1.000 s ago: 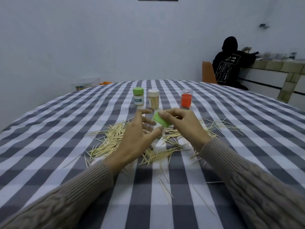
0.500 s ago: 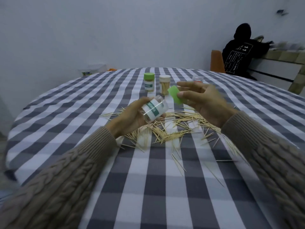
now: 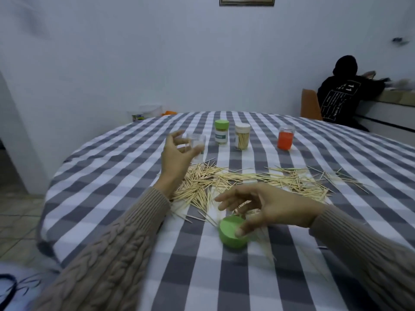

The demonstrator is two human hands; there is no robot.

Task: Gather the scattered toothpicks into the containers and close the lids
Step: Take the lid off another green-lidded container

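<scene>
Loose toothpicks (image 3: 226,179) lie scattered in a wide band across the checked tablecloth (image 3: 116,176). My left hand (image 3: 176,159) reaches beyond them, thumb and fingers curled round a clear lidless container (image 3: 198,142) that stands upright on the cloth. My right hand (image 3: 271,209) hovers low near the front, fingers loosely spread, thumb tip resting on a green lid (image 3: 231,233) that lies on the table. Farther back stand a green-lidded container (image 3: 221,135), a white-lidded container (image 3: 242,139) holding toothpicks and an orange container (image 3: 285,139).
A person in a black hooded top (image 3: 345,97) sits at the back right beside an orange chair (image 3: 311,107). A plastic tub (image 3: 149,111) stands behind the table's far left edge. The table's rounded left edge drops to a tiled floor.
My left hand carried the clear container from a tilted hold near the middle out to the far left, now upright. My right hand brought the green lid down onto the table.
</scene>
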